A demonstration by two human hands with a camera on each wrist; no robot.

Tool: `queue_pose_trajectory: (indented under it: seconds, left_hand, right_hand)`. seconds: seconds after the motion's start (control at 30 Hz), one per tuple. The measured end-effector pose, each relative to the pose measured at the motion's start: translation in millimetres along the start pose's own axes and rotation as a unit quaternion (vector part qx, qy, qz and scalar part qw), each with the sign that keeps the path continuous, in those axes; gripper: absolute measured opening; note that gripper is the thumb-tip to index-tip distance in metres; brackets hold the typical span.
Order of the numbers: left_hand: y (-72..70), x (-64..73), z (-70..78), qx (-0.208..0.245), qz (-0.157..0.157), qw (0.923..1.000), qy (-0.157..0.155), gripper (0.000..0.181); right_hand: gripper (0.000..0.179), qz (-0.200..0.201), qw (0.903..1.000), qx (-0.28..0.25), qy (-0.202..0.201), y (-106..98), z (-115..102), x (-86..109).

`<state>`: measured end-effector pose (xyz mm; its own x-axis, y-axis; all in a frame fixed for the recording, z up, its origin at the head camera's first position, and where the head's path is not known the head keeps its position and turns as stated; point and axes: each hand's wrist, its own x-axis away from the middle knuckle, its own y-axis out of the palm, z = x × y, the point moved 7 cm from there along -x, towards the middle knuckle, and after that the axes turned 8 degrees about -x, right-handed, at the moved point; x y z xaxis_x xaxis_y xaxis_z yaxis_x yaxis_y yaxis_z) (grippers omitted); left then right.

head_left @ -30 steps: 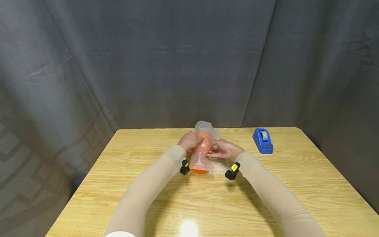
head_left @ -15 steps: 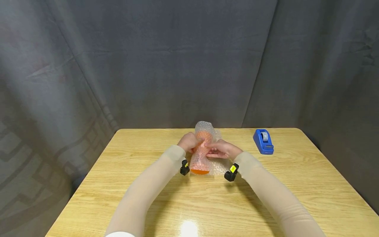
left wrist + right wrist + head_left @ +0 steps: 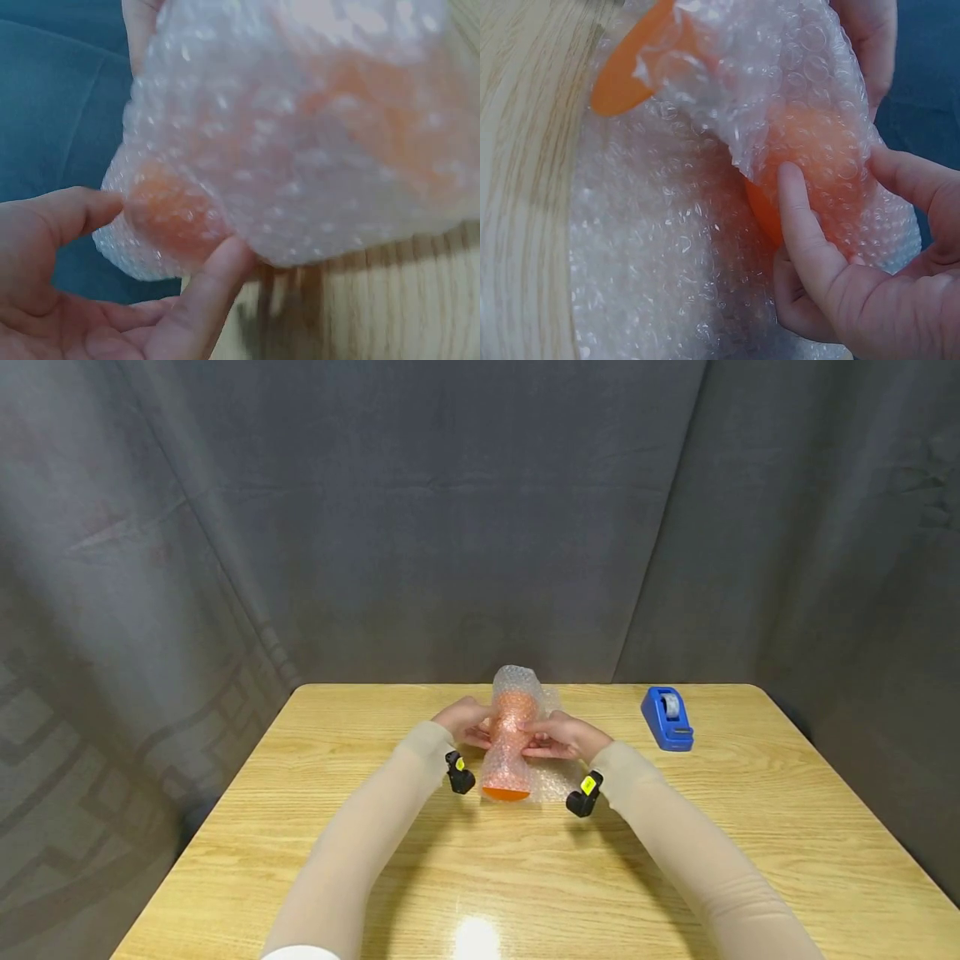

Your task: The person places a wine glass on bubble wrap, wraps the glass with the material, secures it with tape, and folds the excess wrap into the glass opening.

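Observation:
An orange thing (image 3: 506, 794), narrower in the middle than at its ends, lies on the table inside clear bubble wrap (image 3: 517, 677). Its near end, a flat orange rim (image 3: 622, 79), pokes out of the wrap. My left hand (image 3: 462, 720) holds the bundle's left side, thumb and a finger pressed on opposite sides of the film. From the right, my right hand (image 3: 567, 737) grips the bundle with its thumb and fingers, near the wrap's free edge. Loose bubble wrap (image 3: 641, 247) spreads flat on the table under this hand. The exact kind of orange thing is blurred by the film.
A blue tape dispenser (image 3: 667, 718) with a roll of tape stands at the back right of the wooden table (image 3: 480, 860). Grey curtain (image 3: 450, 527) hangs behind the table's back edge and along both sides.
My left hand has shifted a little to the left, its thumb drawn back from the bundle's top to its side. My right thumb or finger has reached further over the wrap. The bundle stays put.

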<state>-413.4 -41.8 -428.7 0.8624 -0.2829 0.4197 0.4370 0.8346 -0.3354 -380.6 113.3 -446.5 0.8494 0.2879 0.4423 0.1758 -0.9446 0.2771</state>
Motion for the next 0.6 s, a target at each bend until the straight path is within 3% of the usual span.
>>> queue_pose_trajectory:
  seconds: [0.07, 0.23, 0.6]
  left_hand:
    - [-1.1, -0.5, -3.6, 0.008, -0.001, 0.9998, -0.018, 0.05]
    - [-1.5, 0.1, -8.3, 0.012, 0.0, 0.9992, -0.038, 0.066]
    - [3.0, 0.2, -8.1, 0.009, -0.013, 0.9992, -0.037, 0.048]
  right_hand:
    - [0.012, -0.003, 1.0, 0.0, 0.0, 0.0, 0.1, 0.4]
    - [0.01, -0.01, 0.9999, -0.002, 0.0, -0.6, 1.0, -1.5]
    - [0.011, -0.004, 1.0, -0.006, 0.006, -3.6, 1.7, -2.3]
